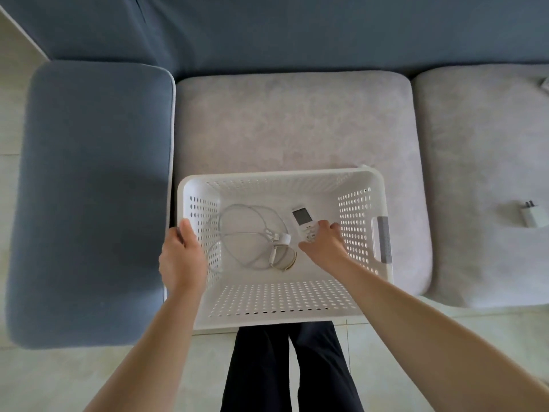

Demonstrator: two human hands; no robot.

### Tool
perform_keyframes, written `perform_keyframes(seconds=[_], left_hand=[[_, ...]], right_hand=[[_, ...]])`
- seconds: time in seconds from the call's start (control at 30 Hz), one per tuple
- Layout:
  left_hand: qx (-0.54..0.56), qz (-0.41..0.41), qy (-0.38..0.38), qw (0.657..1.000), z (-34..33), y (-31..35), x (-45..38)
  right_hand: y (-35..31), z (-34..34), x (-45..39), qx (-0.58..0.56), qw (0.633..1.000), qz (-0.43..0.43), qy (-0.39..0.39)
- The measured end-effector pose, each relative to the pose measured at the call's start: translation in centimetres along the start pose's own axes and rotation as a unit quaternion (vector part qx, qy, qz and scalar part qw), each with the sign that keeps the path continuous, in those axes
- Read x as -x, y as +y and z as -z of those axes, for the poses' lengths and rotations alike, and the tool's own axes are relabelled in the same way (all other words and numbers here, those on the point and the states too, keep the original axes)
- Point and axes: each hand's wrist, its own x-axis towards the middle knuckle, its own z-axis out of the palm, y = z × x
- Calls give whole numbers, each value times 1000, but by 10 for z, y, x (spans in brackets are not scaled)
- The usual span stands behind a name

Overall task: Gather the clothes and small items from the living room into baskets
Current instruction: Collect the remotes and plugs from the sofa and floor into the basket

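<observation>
Hands first: the right hand [322, 240] is down inside the basket [285, 318], fingers curled round the near end of the remote [303, 223], which looks to be lying on or just above the basket floor. The left hand [181, 254] grips the basket's left rim, thumb inside and fingers outside, steadying it. To finish this step well, I would judge it best to lay the remote flat before letting go, not drop it, and to keep it beside the cable [252, 233] coiled at the basket's middle, not on top, so the screen is not scratched by the plugs. The left hand should hold firm while the right draws out, since the basket sits half on the sofa cushion [292, 123] behind it and overhangs the floor [98, 379] in front. A charger plug [534, 217] lies on the next cushion, well to the right of the basket, and something small and white shows at the frame edge beyond it; both likely want collecting
</observation>
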Motion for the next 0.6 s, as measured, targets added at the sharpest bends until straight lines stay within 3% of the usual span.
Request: perform_keyframes(seconds=[0.33, 0.6], left_hand=[[-13, 11, 10, 1000, -3, 0, -1], [-13, 16, 16, 1000, -3, 3, 3]], right_hand=[[18, -12, -16, 14, 999, -20, -24], [2, 4, 5, -53, 997, -6, -53]])
